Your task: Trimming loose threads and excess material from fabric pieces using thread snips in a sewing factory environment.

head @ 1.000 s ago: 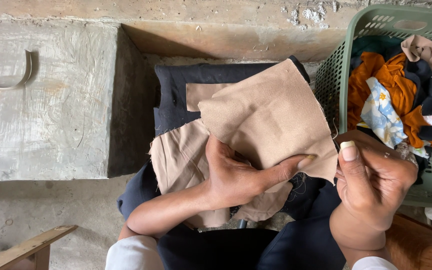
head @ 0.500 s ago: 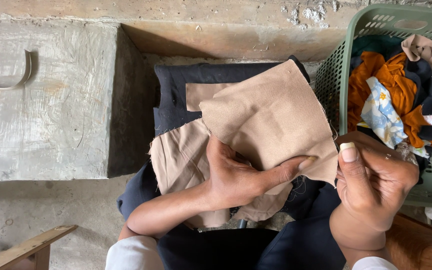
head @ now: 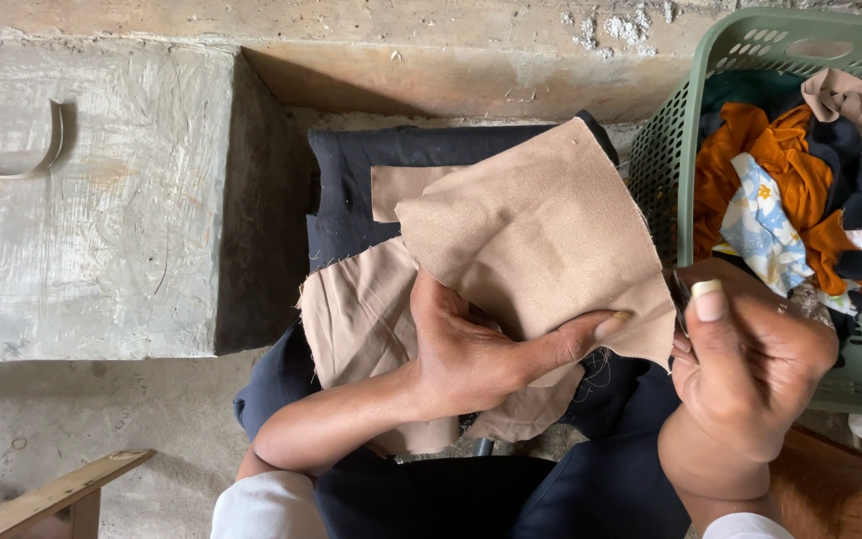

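Left hand (head: 471,354) is lying on the person's lap with its grip pinching the tan cloth piece (head: 536,235), thumb on top, over dark navy fabric (head: 351,175), while the right hand (head: 750,364), grip curled nearly closed on a thread too thin to confirm, is hovering beside the green laundry basket (head: 685,130).

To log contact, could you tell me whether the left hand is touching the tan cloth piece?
Touching: the head view shows the left hand under the tan cloth piece, thumb pressed onto its lower edge.
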